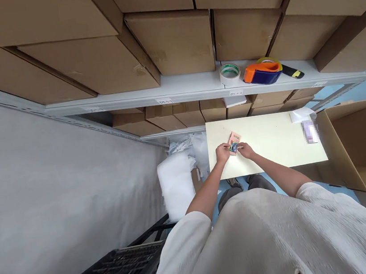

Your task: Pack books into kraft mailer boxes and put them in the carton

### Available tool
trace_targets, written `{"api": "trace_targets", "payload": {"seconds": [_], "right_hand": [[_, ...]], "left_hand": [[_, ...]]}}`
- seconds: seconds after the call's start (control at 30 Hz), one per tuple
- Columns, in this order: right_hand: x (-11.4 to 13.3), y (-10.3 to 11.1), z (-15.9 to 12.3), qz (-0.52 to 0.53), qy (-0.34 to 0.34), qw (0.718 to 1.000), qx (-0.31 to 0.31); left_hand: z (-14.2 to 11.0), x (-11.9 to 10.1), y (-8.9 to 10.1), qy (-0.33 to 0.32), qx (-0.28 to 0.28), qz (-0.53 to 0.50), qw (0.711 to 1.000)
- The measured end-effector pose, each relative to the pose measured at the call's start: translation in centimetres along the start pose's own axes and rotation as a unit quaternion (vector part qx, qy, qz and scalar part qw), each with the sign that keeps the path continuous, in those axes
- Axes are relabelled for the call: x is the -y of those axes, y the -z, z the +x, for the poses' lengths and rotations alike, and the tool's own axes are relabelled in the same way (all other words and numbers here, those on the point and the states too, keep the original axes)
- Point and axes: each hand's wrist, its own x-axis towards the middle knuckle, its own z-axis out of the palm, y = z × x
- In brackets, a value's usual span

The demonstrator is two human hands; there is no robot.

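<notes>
A small pink packet (234, 141) with a dark picture on it lies on the pale yellow table (272, 152), near its front left part. My left hand (222, 153) is closed on the packet's left lower edge. My right hand (246, 150) pinches its right lower corner. Both hands rest on the tabletop close together, with my forearms reaching forward from white sleeves.
A blurred purple item (310, 132) and white paper (301, 114) lie at the table's right. An open cardboard box (362, 145) stands to the right. A shelf (184, 93) holds a tape roll (229, 73), an orange tape dispenser (262, 73) and cartons. White bags (177, 182) and a black crate (113, 272) are on the left.
</notes>
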Motion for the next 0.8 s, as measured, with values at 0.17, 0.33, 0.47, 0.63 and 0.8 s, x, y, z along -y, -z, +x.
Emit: {"api": "trace_targets", "payload": {"seconds": [0.17, 0.33, 0.47, 0.63, 0.8], "right_hand": [[0.4, -0.7, 0.2, 0.022, 0.000, 1.000, -0.011], [0.4, -1.5, 0.2, -0.013, 0.019, 0.999, 0.039], [0.4, -2.1, -0.4, -0.103, 0.097, 0.987, 0.074], [0.3, -2.3, -1.9, -0.238, 0.184, 0.946, 0.121], [0.3, -2.2, -3.2, -0.376, 0.206, 0.891, 0.151]], "left_hand": [[0.3, 0.4, 1.6, 0.026, -0.037, -0.015, 0.999], [-0.9, 2.1, 2.5, 0.018, -0.022, 0.085, 0.996], [-2.3, 3.0, 2.2, -0.045, 0.067, 0.161, 0.984], [-3.6, 3.6, 2.0, -0.066, 0.135, 0.216, 0.965], [-4.8, 4.1, 2.1, -0.071, 0.167, 0.277, 0.943]]}}
